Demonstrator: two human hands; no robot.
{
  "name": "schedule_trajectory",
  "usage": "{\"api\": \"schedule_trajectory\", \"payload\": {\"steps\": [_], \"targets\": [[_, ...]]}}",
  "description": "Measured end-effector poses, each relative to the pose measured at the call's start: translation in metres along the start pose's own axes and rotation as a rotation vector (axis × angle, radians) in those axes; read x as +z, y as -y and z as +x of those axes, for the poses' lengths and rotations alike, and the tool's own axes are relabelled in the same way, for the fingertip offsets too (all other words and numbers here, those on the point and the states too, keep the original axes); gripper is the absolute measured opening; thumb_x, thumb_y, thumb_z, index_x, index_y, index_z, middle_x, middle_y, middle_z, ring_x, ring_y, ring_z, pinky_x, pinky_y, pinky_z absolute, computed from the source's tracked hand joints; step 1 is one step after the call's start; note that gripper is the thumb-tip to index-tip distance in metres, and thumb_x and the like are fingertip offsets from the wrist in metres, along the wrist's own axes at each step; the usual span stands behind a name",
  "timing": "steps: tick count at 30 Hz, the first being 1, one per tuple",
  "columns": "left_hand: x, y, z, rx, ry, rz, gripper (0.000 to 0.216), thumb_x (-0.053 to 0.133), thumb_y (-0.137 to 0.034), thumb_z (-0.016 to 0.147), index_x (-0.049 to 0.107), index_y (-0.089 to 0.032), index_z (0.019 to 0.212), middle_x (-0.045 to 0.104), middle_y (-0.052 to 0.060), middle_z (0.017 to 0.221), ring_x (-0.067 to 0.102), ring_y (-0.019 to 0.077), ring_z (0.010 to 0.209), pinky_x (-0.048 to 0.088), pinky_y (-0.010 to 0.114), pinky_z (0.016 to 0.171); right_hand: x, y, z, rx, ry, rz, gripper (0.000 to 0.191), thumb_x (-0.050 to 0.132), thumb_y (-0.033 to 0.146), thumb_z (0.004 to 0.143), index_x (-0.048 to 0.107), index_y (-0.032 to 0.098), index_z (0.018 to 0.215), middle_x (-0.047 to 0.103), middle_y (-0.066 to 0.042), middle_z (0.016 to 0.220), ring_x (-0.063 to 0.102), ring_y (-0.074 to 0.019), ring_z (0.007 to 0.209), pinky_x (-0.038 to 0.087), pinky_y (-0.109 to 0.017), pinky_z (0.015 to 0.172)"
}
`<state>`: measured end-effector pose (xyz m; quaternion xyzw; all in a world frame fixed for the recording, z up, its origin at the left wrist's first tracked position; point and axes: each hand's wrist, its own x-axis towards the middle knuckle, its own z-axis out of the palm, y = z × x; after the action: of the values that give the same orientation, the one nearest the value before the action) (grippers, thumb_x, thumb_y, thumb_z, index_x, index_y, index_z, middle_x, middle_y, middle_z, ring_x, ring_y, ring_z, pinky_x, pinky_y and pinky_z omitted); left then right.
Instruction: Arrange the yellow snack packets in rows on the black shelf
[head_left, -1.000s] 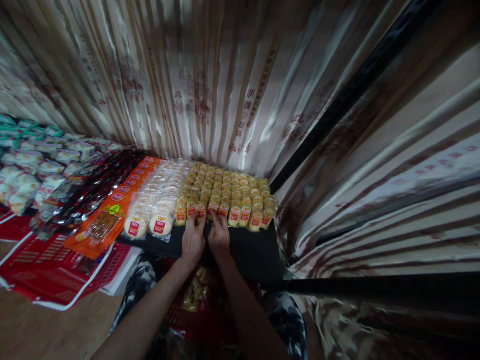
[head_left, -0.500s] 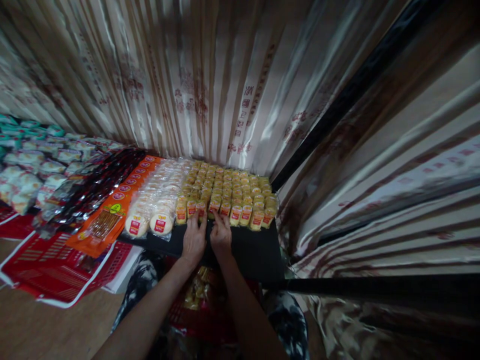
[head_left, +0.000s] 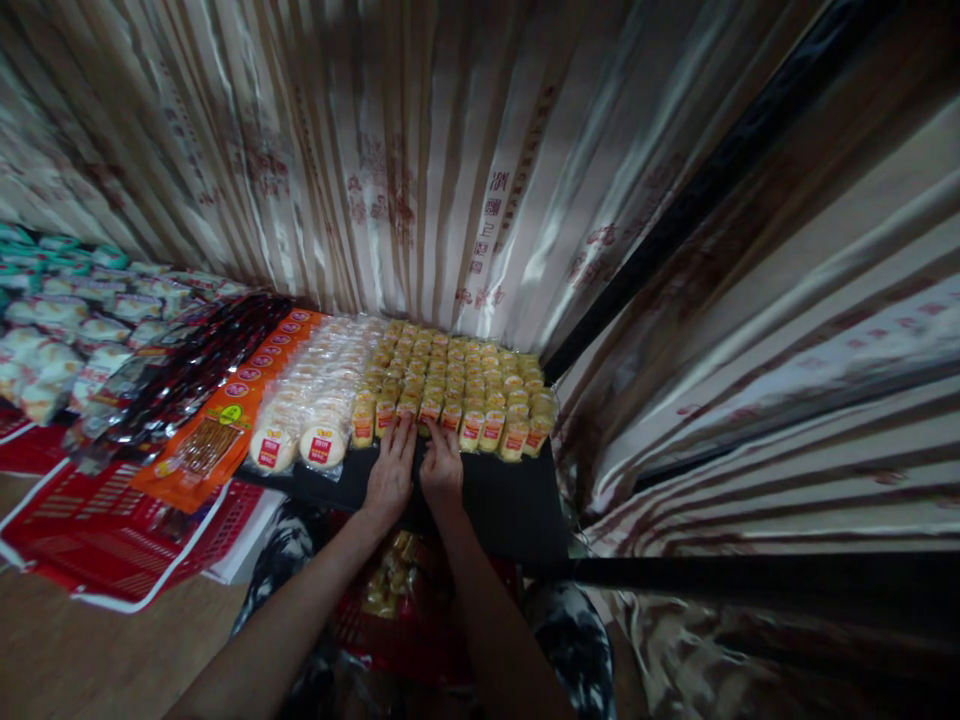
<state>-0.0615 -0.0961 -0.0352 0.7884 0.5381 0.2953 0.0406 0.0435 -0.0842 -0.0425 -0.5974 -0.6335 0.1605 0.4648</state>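
Small yellow wrapped snack cakes with red-and-white labels stand in close rows on a black shelf board. My left hand reaches to the front row, its fingers stretched out and lying against the lower front of the packs. Close beside it, my right hand has bent fingers pressed together at a front-row pack, and part of that contact is hidden. Left of the yellow packs lie clear-wrapped round white crackers in two columns.
An orange snack packet, dark shiny packets and white packs continue leftward. Red baskets stand below, one between my legs holding yellow packs. Patterned curtains hang behind, and a black post rises at the right.
My left fingers have straightened and lie flatter against the front packs, which look slightly more upright and even. My right hand has barely moved.
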Motion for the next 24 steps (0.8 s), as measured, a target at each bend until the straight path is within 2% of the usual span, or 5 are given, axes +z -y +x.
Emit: {"api": "schedule_trajectory", "payload": {"steps": [6,10,13,17,24], "targets": [[-0.001,-0.002,0.000,-0.030,-0.032,-0.024,0.053,0.036,-0.007,0.082,0.032,-0.012,0.136,0.033,0.015,0.142,0.019,0.0226,0.136,0.032,0.043,0.107,-0.001,0.000,0.001,-0.005,0.020,-0.002,0.053,0.031,0.005,0.077,0.050,0.016,0.125,0.053,-0.011,0.109,0.059,-0.0121,0.084,0.049,-0.024,0.083],[0.002,-0.001,-0.001,-0.022,-0.054,-0.020,0.048,0.036,-0.008,0.083,0.038,-0.007,0.131,0.040,0.018,0.136,0.028,0.0227,0.132,0.033,0.041,0.107,0.000,0.001,0.000,-0.006,0.024,-0.004,0.053,0.032,0.005,0.077,0.049,0.015,0.126,0.053,-0.011,0.109,0.059,-0.0128,0.087,0.049,-0.025,0.084],[0.003,-0.001,-0.001,-0.015,-0.050,-0.030,0.047,0.037,-0.008,0.083,0.039,-0.005,0.130,0.040,0.019,0.135,0.029,0.0234,0.131,0.032,0.040,0.107,0.000,0.000,0.000,-0.009,0.022,-0.012,0.053,0.033,0.005,0.077,0.049,0.016,0.126,0.054,-0.011,0.108,0.059,-0.0135,0.087,0.049,-0.026,0.084],[0.002,-0.001,0.000,-0.007,-0.056,-0.029,0.046,0.035,-0.006,0.082,0.042,-0.008,0.128,0.040,0.017,0.135,0.030,0.0229,0.131,0.034,0.042,0.106,0.000,0.000,0.000,-0.038,0.024,0.004,0.052,0.033,0.004,0.076,0.051,0.016,0.123,0.054,-0.011,0.109,0.059,-0.0127,0.083,0.050,-0.026,0.083],[-0.014,-0.006,-0.002,0.059,-0.076,-0.067,0.032,0.042,-0.010,0.082,0.055,-0.015,0.111,0.050,0.012,0.124,0.039,0.0216,0.122,0.039,0.040,0.102,-0.011,0.015,-0.001,-0.142,0.057,-0.027,0.042,0.035,0.008,0.079,0.059,0.016,0.113,0.056,-0.011,0.108,0.053,-0.0167,0.104,0.045,-0.031,0.093]]}}
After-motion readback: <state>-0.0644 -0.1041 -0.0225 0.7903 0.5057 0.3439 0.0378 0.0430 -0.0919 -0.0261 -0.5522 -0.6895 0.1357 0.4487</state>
